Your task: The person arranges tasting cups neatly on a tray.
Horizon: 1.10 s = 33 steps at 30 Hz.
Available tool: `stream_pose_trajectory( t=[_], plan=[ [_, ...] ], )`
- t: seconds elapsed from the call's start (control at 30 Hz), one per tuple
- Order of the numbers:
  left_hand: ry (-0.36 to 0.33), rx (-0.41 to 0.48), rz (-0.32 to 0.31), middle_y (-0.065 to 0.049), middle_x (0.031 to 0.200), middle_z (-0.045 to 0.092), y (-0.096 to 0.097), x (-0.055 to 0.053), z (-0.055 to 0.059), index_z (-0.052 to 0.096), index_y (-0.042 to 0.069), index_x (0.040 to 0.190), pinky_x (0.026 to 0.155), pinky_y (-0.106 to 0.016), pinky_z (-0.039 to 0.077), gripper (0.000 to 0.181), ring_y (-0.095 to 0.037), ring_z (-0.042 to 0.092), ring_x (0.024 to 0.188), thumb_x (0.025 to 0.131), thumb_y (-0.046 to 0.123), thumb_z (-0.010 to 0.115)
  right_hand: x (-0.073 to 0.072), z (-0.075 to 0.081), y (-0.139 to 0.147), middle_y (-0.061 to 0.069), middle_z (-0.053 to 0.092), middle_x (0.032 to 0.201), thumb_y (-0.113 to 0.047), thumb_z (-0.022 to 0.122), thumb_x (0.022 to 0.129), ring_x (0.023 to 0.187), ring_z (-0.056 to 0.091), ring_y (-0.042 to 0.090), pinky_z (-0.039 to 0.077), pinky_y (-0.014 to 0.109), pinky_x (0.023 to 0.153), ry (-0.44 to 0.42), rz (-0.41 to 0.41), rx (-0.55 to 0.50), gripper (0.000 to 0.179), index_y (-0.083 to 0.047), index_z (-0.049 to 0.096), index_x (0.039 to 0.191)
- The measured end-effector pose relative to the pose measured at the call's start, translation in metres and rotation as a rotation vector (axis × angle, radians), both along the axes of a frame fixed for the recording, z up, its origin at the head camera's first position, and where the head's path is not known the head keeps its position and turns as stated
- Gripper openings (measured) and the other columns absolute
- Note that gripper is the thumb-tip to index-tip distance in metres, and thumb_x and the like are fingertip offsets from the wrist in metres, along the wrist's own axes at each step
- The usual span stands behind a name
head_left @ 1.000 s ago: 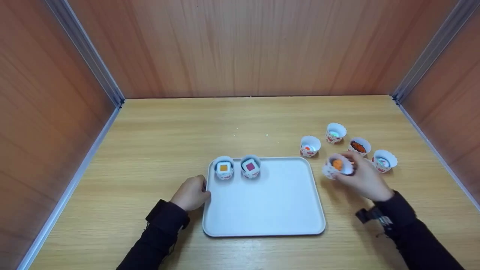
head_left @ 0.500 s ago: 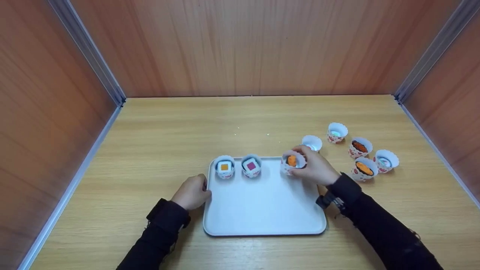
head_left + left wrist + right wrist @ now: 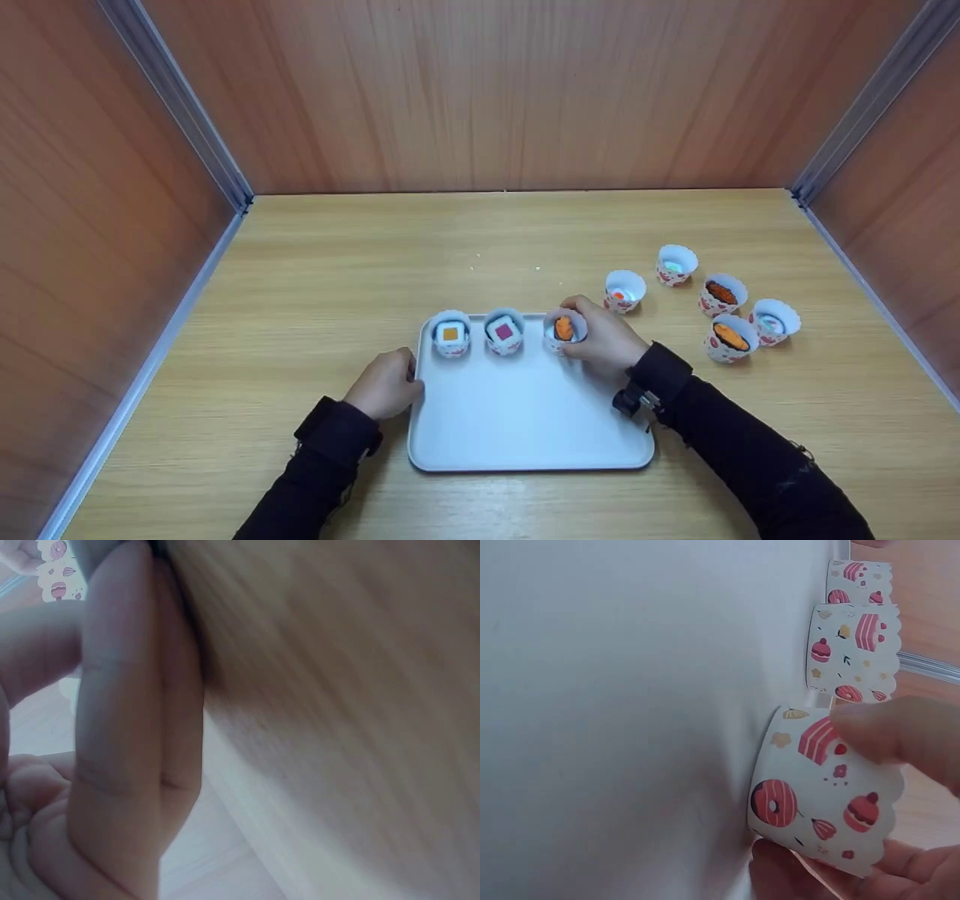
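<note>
fingers (image 3: 900, 736) of the right hand (image 3: 606, 335) pinch a cup (image 3: 826, 791)
left hand (image 3: 382, 385) seems to grip the tray (image 3: 517, 420) at its left edge

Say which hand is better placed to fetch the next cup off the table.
Probably the right hand, once it releases its printed paper cup: all five cups off the white tray stand on its side. The left hand grips the tray's left edge, farther away.

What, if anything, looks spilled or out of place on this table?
A few tiny pale specks dot the table beyond the tray's far edge, perhaps stray crumbs, though they're too small to identify. Otherwise, nothing stands out.
</note>
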<state>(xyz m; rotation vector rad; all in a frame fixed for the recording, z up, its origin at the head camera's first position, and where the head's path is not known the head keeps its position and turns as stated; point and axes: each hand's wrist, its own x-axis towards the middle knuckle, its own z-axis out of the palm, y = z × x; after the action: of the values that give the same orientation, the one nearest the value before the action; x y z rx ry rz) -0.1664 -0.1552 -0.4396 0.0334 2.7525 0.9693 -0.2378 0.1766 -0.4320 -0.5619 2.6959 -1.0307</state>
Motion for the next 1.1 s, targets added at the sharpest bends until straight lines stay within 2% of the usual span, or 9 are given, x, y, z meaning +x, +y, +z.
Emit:
stream_pose_trajectory(
  t=[0.13, 0.23, 0.37, 0.47, 0.57, 0.73, 0.83, 1.0, 1.1],
  plan=[
    [-0.002, 0.001, -0.001, -0.003, 0.067, 0.050, 0.000, -0.001, 0.000, 0.053, 0.003, 0.082, 0.047, -0.025, 0.040, 0.008, -0.015, 0.050, 0.055, 0.082, -0.001, 0.060, 0.003, 0.002, 0.003, 0.021, 0.052, 0.139, -0.020, 0.077, 0.081, 0.125, 0.054, 0.035, 0.042, 0.051, 0.106, -0.002, 0.008, 0.021, 0.076, -0.001, 0.040, 0.144],
    [-0.006, -0.004, -0.001, -0.003, 0.068, 0.049, 0.000, -0.001, 0.000, 0.053, 0.003, 0.082, 0.048, -0.025, 0.039, 0.008, -0.015, 0.049, 0.056, 0.082, 0.000, 0.060, 0.009, 0.006, 0.010, 0.020, 0.041, 0.150, -0.035, 0.078, 0.081, 0.138, 0.041, 0.037, 0.033, 0.056, 0.113, -0.002, 0.001, 0.050, 0.089, -0.007, 0.031, 0.151],
    [-0.003, -0.009, -0.003, -0.003, 0.068, 0.049, 0.000, -0.001, 0.000, 0.052, 0.003, 0.081, 0.049, -0.025, 0.038, 0.008, -0.015, 0.048, 0.056, 0.081, 0.000, 0.060, 0.019, 0.012, 0.024, 0.015, 0.026, 0.160, -0.054, 0.075, 0.078, 0.148, 0.021, 0.039, 0.017, 0.063, 0.117, 0.064, -0.008, 0.104, 0.101, -0.018, 0.023, 0.156],
    [-0.003, -0.008, -0.001, -0.003, 0.068, 0.048, 0.000, -0.001, 0.000, 0.052, 0.003, 0.081, 0.049, -0.025, 0.038, 0.009, -0.016, 0.048, 0.057, 0.081, 0.000, 0.060, 0.027, 0.015, 0.039, 0.012, 0.014, 0.164, -0.059, 0.074, 0.076, 0.150, 0.006, 0.043, 0.002, 0.067, 0.116, 0.123, -0.027, 0.150, 0.103, -0.024, 0.020, 0.157],
    [-0.007, -0.005, 0.006, -0.003, 0.068, 0.049, 0.000, -0.001, 0.001, 0.052, 0.004, 0.082, 0.049, -0.025, 0.039, 0.008, -0.016, 0.049, 0.058, 0.082, 0.000, 0.060, 0.035, 0.017, 0.057, 0.012, 0.006, 0.165, -0.060, 0.074, 0.075, 0.150, -0.001, 0.046, -0.004, 0.070, 0.113, 0.167, -0.067, 0.213, 0.106, -0.026, 0.017, 0.157],
    [-0.013, -0.005, 0.017, -0.004, 0.068, 0.051, 0.000, -0.001, 0.001, 0.052, 0.004, 0.082, 0.049, -0.026, 0.039, 0.009, -0.016, 0.050, 0.057, 0.082, 0.001, 0.060, 0.046, 0.016, 0.093, 0.017, 0.006, 0.164, -0.060, 0.075, 0.074, 0.148, 0.003, 0.050, 0.002, 0.073, 0.112, 0.223, -0.146, 0.293, 0.112, -0.025, 0.010, 0.158],
    [-0.016, 0.000, 0.021, -0.004, 0.068, 0.052, -0.001, -0.001, 0.001, 0.052, 0.004, 0.082, 0.049, -0.026, 0.040, 0.009, -0.017, 0.051, 0.057, 0.082, 0.001, 0.060, 0.052, 0.016, 0.116, 0.023, 0.011, 0.162, -0.060, 0.076, 0.073, 0.145, 0.007, 0.055, 0.005, 0.073, 0.111, 0.244, -0.202, 0.288, 0.113, -0.020, 0.012, 0.158],
    [-0.001, -0.005, 0.009, -0.006, 0.070, 0.054, 0.000, 0.000, 0.000, 0.053, 0.003, 0.085, 0.048, -0.025, 0.042, 0.008, -0.016, 0.053, 0.056, 0.083, 0.001, 0.061, 0.055, 0.011, 0.152, 0.030, 0.028, 0.154, -0.059, 0.078, 0.072, 0.139, 0.015, 0.062, 0.011, 0.077, 0.105, 0.292, -0.314, 0.282, 0.112, -0.004, 0.025, 0.153],
    [0.007, -0.012, 0.006, -0.006, 0.070, 0.054, 0.001, 0.000, 0.000, 0.053, 0.003, 0.084, 0.047, -0.025, 0.041, 0.008, -0.016, 0.052, 0.056, 0.083, 0.001, 0.061, 0.053, 0.005, 0.166, 0.029, 0.037, 0.149, -0.053, 0.080, 0.071, 0.136, 0.021, 0.063, 0.013, 0.080, 0.101, 0.321, -0.361, 0.284, 0.099, -0.003, 0.038, 0.146]
  ],
)
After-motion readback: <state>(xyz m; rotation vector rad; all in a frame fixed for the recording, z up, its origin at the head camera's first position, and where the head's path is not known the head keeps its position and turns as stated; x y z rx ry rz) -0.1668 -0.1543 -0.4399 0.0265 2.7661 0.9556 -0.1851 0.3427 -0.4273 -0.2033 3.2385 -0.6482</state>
